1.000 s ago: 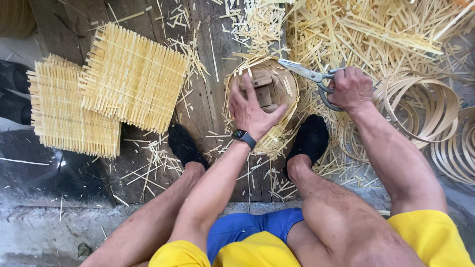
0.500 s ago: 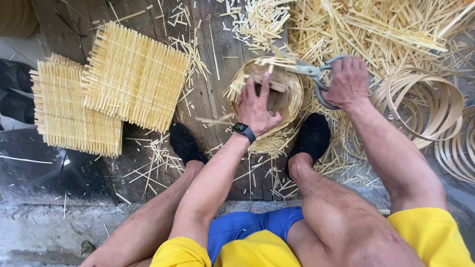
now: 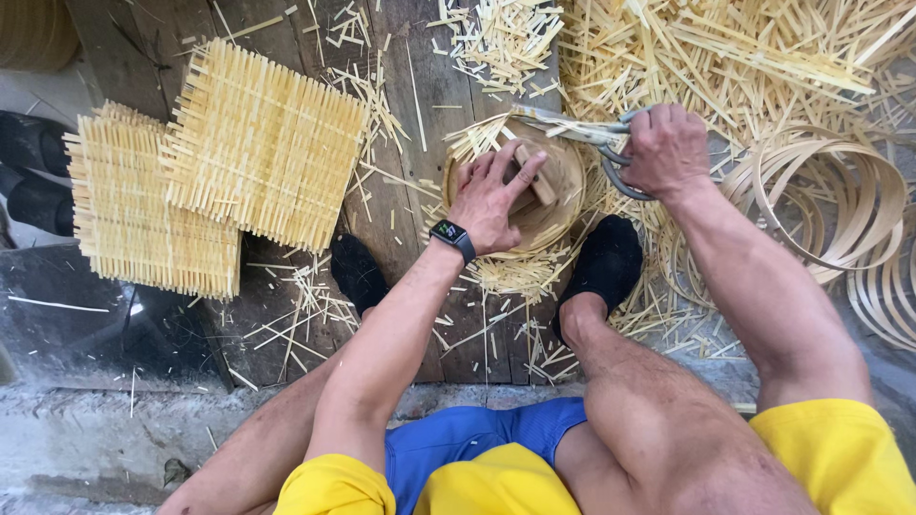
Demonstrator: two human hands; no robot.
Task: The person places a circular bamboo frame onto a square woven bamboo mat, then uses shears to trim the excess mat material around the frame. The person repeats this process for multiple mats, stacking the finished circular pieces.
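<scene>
A small round woven bamboo basket (image 3: pixel 563 181) sits on the wooden boards between my two black-socked feet. My left hand (image 3: pixel 491 195), with a smartwatch on the wrist, presses down inside it on a small wooden block (image 3: pixel 536 176). My right hand (image 3: pixel 663 148) grips metal scissors (image 3: pixel 572 126), whose blades lie across the basket's far rim among protruding bamboo strip ends.
Two square woven bamboo mats (image 3: pixel 262 143) lie overlapped at the left. Loose bamboo strips (image 3: pixel 725 57) pile up at the top right, and coiled bamboo hoops (image 3: pixel 830 191) lie at the right. Cut slivers litter the boards (image 3: pixel 420 76). A dark shoe (image 3: pixel 38 181) is at the far left.
The scissors have moved from beside the basket onto its far rim. My left hand has shifted a little inside the basket and stays pressed on the block.
</scene>
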